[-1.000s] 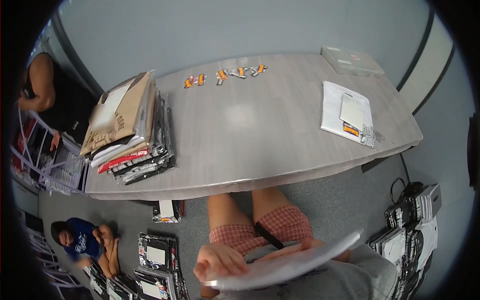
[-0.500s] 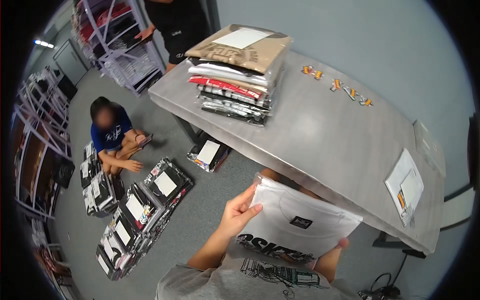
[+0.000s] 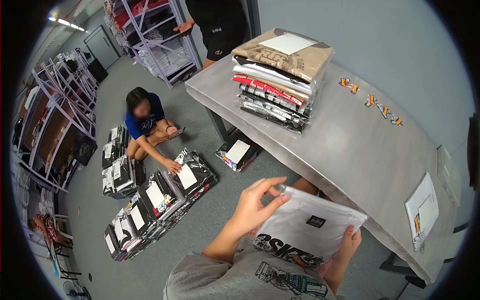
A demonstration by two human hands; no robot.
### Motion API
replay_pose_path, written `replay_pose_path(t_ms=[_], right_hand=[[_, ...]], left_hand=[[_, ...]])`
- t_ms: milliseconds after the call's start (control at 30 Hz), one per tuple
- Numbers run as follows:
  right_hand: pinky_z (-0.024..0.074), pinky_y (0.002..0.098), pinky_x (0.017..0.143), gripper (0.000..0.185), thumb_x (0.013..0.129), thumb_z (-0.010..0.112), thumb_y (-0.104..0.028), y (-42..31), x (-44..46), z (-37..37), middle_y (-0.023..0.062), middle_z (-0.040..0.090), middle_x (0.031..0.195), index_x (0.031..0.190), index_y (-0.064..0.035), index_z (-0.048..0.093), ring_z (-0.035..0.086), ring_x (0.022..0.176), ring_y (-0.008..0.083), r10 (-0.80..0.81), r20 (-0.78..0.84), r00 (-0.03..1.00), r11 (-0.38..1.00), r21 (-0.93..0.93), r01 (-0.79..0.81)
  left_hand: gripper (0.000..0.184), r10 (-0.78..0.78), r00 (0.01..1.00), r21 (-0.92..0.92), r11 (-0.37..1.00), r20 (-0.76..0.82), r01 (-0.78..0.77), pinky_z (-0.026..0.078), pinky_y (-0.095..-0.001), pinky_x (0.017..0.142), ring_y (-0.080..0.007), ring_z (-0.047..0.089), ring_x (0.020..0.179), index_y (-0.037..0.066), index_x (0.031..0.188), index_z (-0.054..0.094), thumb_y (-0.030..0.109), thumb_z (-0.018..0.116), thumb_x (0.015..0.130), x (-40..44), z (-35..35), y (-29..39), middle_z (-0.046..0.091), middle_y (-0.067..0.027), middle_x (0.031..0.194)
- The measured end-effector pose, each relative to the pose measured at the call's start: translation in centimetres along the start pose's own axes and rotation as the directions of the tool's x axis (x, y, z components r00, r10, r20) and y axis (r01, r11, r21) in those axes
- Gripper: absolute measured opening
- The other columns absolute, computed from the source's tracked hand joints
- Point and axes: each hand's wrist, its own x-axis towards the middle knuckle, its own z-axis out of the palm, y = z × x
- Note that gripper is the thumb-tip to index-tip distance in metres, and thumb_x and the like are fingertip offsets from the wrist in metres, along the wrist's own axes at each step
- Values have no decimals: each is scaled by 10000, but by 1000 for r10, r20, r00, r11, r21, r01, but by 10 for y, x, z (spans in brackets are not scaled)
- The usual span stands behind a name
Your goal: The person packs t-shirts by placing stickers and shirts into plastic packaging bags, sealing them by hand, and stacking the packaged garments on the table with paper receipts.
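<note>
A folded white T-shirt (image 3: 300, 225) in a clear plastic bag is held up in front of my body, tilted, with a black neck label and black lettering facing me. At its upper left corner, my left hand (image 3: 257, 207) pinches the edge of the bag between thumb and fingers. My right hand (image 3: 347, 247) grips the right edge, thumb on the front and its other fingers partly hidden behind. Beyond the shirt stands the grey table (image 3: 345, 165), bearing a tall stack of bagged garments (image 3: 280, 80) with a tan one on top.
Stickers (image 3: 372, 101) lie along the table's far side; another white bagged garment (image 3: 422, 207) rests near its right end. Piles of bagged garments (image 3: 152, 195) cover the floor at left, where a person in blue (image 3: 145, 120) sits. Someone in black (image 3: 217, 30) stands behind the table. Shelving (image 3: 155, 45) lines the back.
My left hand has shifted its grip at the bag's corner, fingers now raised. More of my right hand shows. The seated person's hand has reached onto a floor pile. The view has turned left.
</note>
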Motion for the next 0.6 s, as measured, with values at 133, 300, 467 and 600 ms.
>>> replay_pose_path(t_ms=[133, 300, 467, 600], right_hand=[[434, 273, 780, 326, 885, 486, -229, 9, 6, -24, 115, 577, 987, 1071, 39, 478, 559, 872, 170, -33, -31, 999, 987, 155, 37], [391, 370, 885, 564, 899, 354, -430, -42, 2, 13, 147, 455, 1195, 1228, 29, 357, 483, 1040, 256, 134, -88, 987, 853, 517, -70], [348, 393, 950, 618, 899, 288, -473, -35, 44, -35, 157, 377, 1279, 1273, 20, 308, 416, 1134, 285, 136, -205, 969, 759, 650, 31], [346, 400, 977, 497, 913, 370, -315, 0, 68, -50, 177, 403, 1261, 1245, 51, 321, 413, 1146, 300, 43, -478, 877, 635, 691, 346]], left_hand=[[223, 453, 858, -345, 787, -240, -512, 475, -335, 685, -262, 588, 738, -25, 958, 576, 131, 552, 800, 5, -24, 49, 589, -141, 878], [362, 328, 575, -469, 349, -750, -811, 431, -532, 717, -328, 519, 994, 205, 1197, 514, 360, 391, 893, -7, 13, 164, 484, -95, 1215], [475, 817, -45, -356, -299, -574, -885, 341, -565, 868, -384, 433, 1113, 217, 1281, 409, 456, 252, 902, 39, 13, 133, 416, -153, 1277], [530, 646, 339, -341, 127, -684, -931, 435, -442, 805, -343, 563, 922, -36, 864, 592, 387, 278, 919, 26, 13, 96, 600, -173, 940]])
